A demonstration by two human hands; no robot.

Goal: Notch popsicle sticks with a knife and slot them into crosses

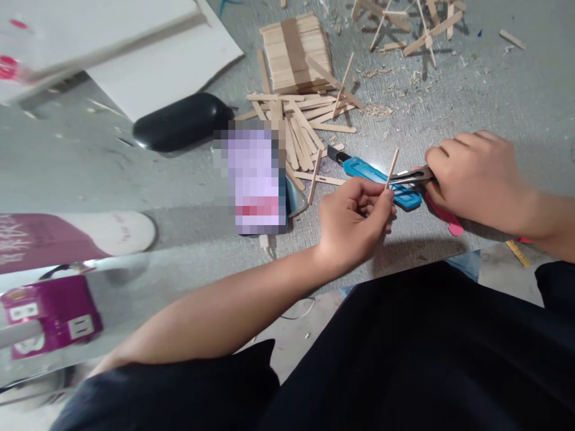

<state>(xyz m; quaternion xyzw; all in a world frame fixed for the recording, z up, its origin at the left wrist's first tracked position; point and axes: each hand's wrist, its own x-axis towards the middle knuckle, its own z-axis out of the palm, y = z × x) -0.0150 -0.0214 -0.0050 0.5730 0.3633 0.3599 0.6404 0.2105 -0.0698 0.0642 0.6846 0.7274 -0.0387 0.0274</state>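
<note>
Between the thumb and fingers of my left hand [357, 218] a thin wooden craft stick [393, 164] stands up at a slant. My right hand [478, 179] is closed around a pair of pliers [420, 175] with a red handle [449, 221]. The plier jaws point left and reach the stick just above my left fingertips; whether they grip it I cannot tell. Under and behind both hands lies a blue utility knife [366, 170] with a dark blade end. Loose craft sticks [299, 134] are strewn to the left of it.
A banded bundle of craft sticks [309, 54] lies at the back, with stick assemblies [424, 30] to its right. A phone [258, 179] with a cable, a black case [179, 123], white board [166, 66] and a purple power strip [54, 317] occupy the left.
</note>
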